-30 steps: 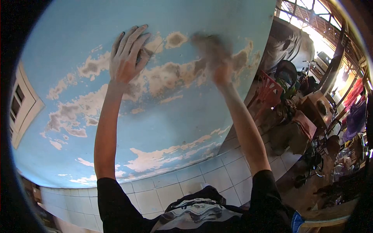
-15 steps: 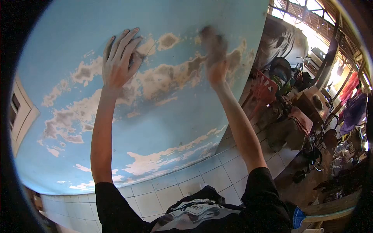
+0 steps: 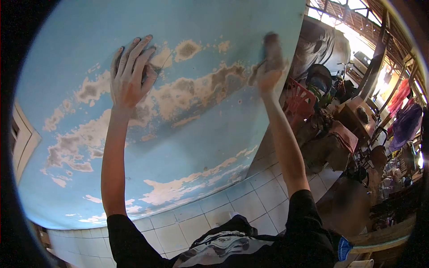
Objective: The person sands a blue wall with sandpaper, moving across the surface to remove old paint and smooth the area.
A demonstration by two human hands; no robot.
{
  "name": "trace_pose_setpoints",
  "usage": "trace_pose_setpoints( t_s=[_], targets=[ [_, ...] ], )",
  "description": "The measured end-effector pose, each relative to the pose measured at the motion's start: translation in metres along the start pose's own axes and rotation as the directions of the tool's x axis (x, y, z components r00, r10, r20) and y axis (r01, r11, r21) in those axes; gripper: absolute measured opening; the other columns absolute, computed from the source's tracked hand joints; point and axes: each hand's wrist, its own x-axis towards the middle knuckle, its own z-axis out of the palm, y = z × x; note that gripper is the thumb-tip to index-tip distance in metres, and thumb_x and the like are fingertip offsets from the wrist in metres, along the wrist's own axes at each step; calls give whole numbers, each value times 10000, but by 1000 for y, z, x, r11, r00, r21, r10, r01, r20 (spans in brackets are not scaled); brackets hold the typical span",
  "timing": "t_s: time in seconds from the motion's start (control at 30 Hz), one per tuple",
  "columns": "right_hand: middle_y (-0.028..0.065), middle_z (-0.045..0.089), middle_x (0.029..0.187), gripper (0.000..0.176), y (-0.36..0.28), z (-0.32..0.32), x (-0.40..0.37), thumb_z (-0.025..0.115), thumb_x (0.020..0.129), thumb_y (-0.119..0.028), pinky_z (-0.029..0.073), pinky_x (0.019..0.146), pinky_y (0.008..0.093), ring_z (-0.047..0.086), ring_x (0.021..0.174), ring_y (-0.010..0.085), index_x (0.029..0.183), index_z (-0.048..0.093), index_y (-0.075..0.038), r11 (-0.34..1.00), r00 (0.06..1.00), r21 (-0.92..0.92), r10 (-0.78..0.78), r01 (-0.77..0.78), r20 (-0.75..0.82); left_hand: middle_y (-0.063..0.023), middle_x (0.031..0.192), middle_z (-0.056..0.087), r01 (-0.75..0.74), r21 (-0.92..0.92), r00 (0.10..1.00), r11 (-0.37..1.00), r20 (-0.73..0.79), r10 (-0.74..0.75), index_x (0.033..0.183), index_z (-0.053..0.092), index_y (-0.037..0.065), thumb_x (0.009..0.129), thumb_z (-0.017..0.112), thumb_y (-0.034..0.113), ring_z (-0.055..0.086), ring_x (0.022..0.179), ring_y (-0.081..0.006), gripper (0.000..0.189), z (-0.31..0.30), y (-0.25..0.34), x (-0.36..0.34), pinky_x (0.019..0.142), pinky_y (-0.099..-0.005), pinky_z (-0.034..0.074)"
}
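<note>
Spread flat, fingers apart and holding nothing, the left hand [image 3: 129,76] presses on the blue wall [image 3: 201,147], just left of a bare patch of peeled paint [image 3: 187,96]. Further right, the right hand [image 3: 269,67] is against the wall's edge, too blurred to tell whether it grips anything. A red chair [image 3: 298,105] stands beyond.

Blue wall [image 3: 201,143], paint flaked off in pale patches, above a white tile band [image 3: 263,196]. Window frame [image 3: 24,138] at left. Red chair [image 3: 297,105] among clutter at right. Daylight enters through the far roof lattice [image 3: 353,18].
</note>
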Motion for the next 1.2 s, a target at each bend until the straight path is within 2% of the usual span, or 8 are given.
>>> trace_pose_setpoints(
  t_s=[0.07,0.17,0.37,0.6,0.73,0.93,1.0,1.2],
  targets=[
    [171,637,926,289,0,-2,5,500,898,-24,498,541,291,619,593,208,1182,518,31,505,639,-535,-764,677,87,20,1345,527,3,-2,1000,1000,2,-3,1167,582,171,835,539,112,479,1256,-190,340,2,1,0,1083,-433,331],
    [159,602,1081,310,-6,-16,14,482,925,-64,508,765,359,619,905,231,1218,506,32,988,976,-20,154,-152,151,22,1343,528,8,-1,1000,1000,14,-8,1161,585,172,836,541,117,479,1255,-190,332,1,2,-1,1080,-438,334],
    [193,601,1112,414,38,11,9,445,796,102,493,835,368,606,984,253,1209,478,94,730,977,662,-211,171,-19,44,1326,535,18,8,1000,1000,-4,-18,1130,580,190,814,535,123,500,1229,-176,327,2,3,0,1072,-425,347],
    [192,583,1153,384,-2,4,-12,511,839,-2,497,839,365,615,1014,256,1216,491,71,467,723,-580,-594,668,353,49,1335,526,14,33,1000,999,-6,-14,1136,583,198,832,525,148,496,1234,-169,313,4,1,0,1076,-425,341],
    [175,545,1250,407,-37,-16,9,556,868,-59,367,1033,382,502,1201,247,1265,505,15,947,949,83,305,-310,77,49,1338,524,8,58,1000,998,4,-8,1148,580,199,834,524,159,495,1234,-169,322,6,0,-4,1081,-431,337],
    [223,590,1130,296,73,-4,0,516,875,-32,475,806,444,600,974,293,1159,537,48,778,897,-447,-389,442,211,19,1336,534,0,17,1000,1000,8,0,1144,584,179,853,531,156,483,1253,-200,297,3,1,-2,1080,-436,333],
    [142,579,1149,297,-34,-24,16,405,989,-171,484,824,298,572,1040,168,1208,485,15,886,866,-234,448,-399,221,18,1338,532,7,32,1000,999,16,-8,1146,582,176,849,533,152,483,1252,-202,302,4,2,-1,1081,-437,332],
    [139,641,947,294,16,41,-22,523,901,-84,506,630,291,642,801,201,1159,509,57,439,902,792,288,-423,322,21,1348,522,8,17,1000,1000,-3,-8,1142,581,178,841,533,143,484,1249,-202,307,4,2,-2,1087,-435,327]
  ],
)
